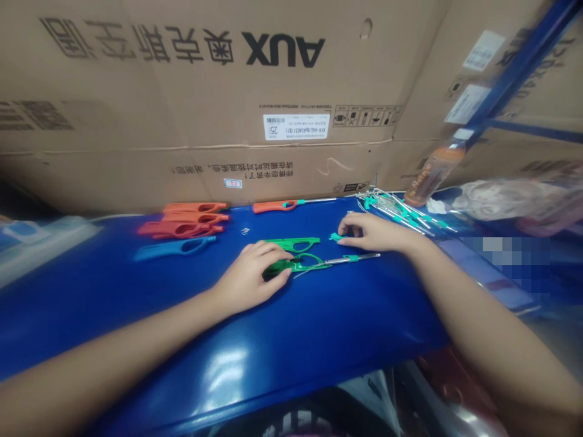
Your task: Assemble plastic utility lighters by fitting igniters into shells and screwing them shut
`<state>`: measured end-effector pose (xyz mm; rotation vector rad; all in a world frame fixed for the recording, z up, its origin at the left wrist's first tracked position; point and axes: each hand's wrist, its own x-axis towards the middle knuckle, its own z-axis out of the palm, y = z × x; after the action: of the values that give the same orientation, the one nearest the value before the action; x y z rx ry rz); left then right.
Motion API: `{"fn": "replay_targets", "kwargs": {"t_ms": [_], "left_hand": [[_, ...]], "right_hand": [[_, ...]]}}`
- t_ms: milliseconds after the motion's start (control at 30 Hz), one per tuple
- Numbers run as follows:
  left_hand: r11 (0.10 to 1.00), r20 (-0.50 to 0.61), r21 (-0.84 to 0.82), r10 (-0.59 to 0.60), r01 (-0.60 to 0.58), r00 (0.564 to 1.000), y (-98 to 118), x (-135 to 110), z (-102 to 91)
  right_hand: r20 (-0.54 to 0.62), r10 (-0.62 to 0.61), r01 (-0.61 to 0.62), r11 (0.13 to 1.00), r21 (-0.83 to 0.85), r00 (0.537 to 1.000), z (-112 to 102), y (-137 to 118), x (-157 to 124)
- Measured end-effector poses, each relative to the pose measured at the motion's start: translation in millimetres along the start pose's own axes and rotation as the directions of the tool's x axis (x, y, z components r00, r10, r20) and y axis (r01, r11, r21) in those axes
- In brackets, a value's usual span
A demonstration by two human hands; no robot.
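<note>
My left hand [252,276] grips a green plastic lighter handle half [300,264] that carries a thin metal rod [359,258] pointing right. A second green handle shell [294,244] lies just beyond it on the blue table [291,328]. My right hand [371,232] rests on the table with its fingers pinched on a small teal plastic piece [336,237].
Several orange handle shells [191,220] and a blue one [175,247] lie at the left. An assembled orange lighter [285,205] lies by the cardboard boxes [204,91]. A heap of metal rods with teal parts [401,209], a bottle [432,173] and plastic bags [514,200] sit at the right.
</note>
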<state>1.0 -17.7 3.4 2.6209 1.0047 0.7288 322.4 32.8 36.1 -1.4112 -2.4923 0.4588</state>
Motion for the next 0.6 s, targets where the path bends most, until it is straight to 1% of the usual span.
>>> {"fn": "replay_targets", "kwargs": {"t_ms": [67, 133, 200, 267, 333, 433, 600], "left_hand": [[1.000, 0.004, -0.003, 0.001, -0.001, 1.000, 0, 0, 0.8], [1.000, 0.009, -0.024, 0.010, -0.010, 1.000, -1, 0, 1.5], [0.999, 0.018, -0.054, 0.010, -0.009, 1.000, -1, 0, 1.7], [0.997, 0.028, -0.077, -0.012, 0.014, 1.000, -1, 1, 1.2], [0.995, 0.046, -0.084, -0.046, 0.050, 0.998, 1, 2, 0.1], [0.992, 0.095, -0.082, -0.088, 0.096, 0.992, 4, 3, -2.4], [0.984, 0.171, -0.071, -0.149, 0.163, 0.974, 10, 4, -7.2]], "right_hand": [[0.001, -0.038, 0.038, 0.999, -0.013, 0.999, -1, -2, -1], [-0.014, -0.077, 0.077, 0.997, 0.022, 0.997, 2, -10, 0], [0.005, -0.139, 0.138, 0.986, 0.096, 0.990, 6, -24, -1], [0.038, -0.205, 0.200, 0.974, 0.108, 0.978, 10, -40, -3], [0.091, -0.254, 0.247, 0.966, 0.077, 0.963, 14, -54, -5], [0.138, -0.274, 0.276, 0.961, 0.005, 0.952, 19, -67, -8], [0.165, -0.291, 0.312, 0.942, -0.121, 0.943, 24, -72, -9]]}}
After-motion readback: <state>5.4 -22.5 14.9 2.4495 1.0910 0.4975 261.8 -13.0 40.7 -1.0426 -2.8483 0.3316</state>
